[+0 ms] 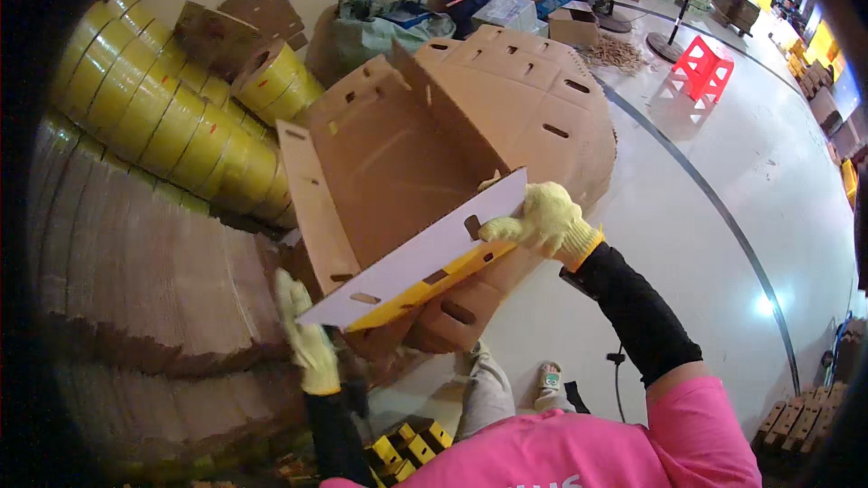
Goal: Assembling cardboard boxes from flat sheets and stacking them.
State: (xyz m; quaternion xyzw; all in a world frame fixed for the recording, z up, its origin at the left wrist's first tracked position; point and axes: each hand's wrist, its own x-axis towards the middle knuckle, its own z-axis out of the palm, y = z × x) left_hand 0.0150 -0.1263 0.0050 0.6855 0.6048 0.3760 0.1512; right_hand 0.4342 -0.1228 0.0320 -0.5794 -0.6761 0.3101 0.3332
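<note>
- The open cardboard carton [389, 172] is lying over a pile of slotted cardboard sheets [524, 81].
- The right hand [542, 224] is gripping the carton's white wall [407, 271] near its corner, fingers curled.
- The left hand [306, 325] is holding its fingers nearly straight beside the opposite corner, apparently grasping nothing; I cannot tell whether it is touching.
- The step in hand is seemingly handling the carton's walls; the next move is likely calling for steadying both corners.

Here we've got a brown carton [398, 163], its near side [402, 273] white and yellow, pale-yellow gloves [547, 217] beside it, yellow rolls [172, 113] left.
</note>
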